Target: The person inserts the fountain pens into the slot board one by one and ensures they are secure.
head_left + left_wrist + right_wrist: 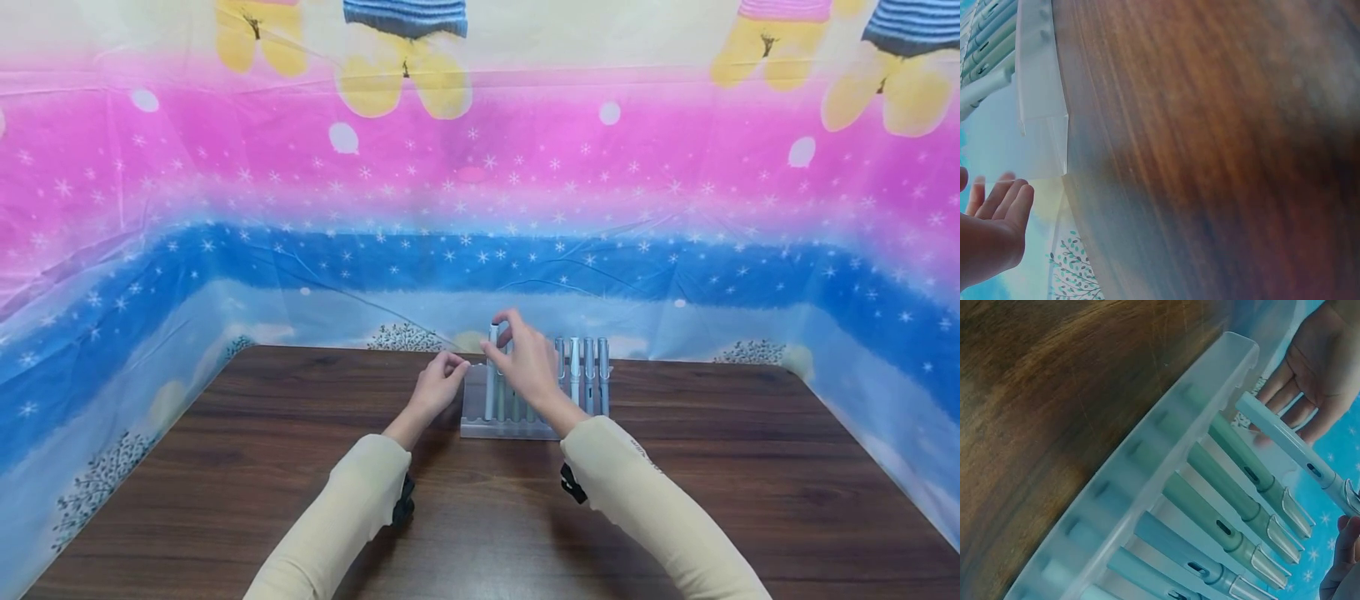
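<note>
A clear pen stand (474, 400) holds a row of upright fountain pens (1204, 506), green and blue with metal clips. My right hand (528, 362) pinches a pale blue fountain pen (1282, 434) by its capped upper end, at the left end of the row. In the right wrist view this pen's lower tip is raised off the stand's notched front ledge (1147, 494), tilted beside the green pens. My left hand (437, 387) holds the stand's left side edge between thumb and fingers. Its fingertips overlap the clear panel (997, 144) in the left wrist view.
The stand sits near the back edge of a dark wooden table (337, 392). Behind and on both sides hangs a patterned pink and blue cloth (420, 258). Several more pens (588, 375) stand at the right end of the row.
</note>
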Motion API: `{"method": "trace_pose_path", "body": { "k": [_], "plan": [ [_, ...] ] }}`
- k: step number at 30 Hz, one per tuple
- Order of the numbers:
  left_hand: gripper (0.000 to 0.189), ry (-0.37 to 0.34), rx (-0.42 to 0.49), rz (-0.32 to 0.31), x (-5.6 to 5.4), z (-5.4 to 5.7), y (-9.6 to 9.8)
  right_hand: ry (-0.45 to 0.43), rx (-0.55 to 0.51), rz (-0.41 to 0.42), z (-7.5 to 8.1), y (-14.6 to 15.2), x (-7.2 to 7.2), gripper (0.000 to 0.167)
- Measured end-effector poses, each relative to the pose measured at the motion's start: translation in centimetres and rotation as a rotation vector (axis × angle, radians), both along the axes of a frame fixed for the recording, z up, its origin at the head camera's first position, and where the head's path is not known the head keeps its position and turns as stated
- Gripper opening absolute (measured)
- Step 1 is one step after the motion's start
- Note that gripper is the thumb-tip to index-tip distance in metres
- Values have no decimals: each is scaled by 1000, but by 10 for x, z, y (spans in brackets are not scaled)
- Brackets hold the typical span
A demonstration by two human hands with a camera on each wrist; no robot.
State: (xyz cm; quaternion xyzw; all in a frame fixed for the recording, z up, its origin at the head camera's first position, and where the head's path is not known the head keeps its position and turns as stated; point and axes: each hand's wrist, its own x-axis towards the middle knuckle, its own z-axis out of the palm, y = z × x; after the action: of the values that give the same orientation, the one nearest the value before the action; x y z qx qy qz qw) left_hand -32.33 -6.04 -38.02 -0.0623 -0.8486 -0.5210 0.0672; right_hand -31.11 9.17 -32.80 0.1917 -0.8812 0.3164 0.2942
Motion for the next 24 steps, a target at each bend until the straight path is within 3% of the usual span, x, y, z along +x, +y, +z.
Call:
{"method": "trace_pose_path", "body": {
  "k": [7, 24],
  "plan": [
    [21, 32, -16, -5, 2, 1, 0, 0, 10, -20, -6, -3, -2, 31],
    [22, 7, -2, 2, 1, 1, -1, -49, 43, -23, -16, -4, 0, 32]
  ]
}}
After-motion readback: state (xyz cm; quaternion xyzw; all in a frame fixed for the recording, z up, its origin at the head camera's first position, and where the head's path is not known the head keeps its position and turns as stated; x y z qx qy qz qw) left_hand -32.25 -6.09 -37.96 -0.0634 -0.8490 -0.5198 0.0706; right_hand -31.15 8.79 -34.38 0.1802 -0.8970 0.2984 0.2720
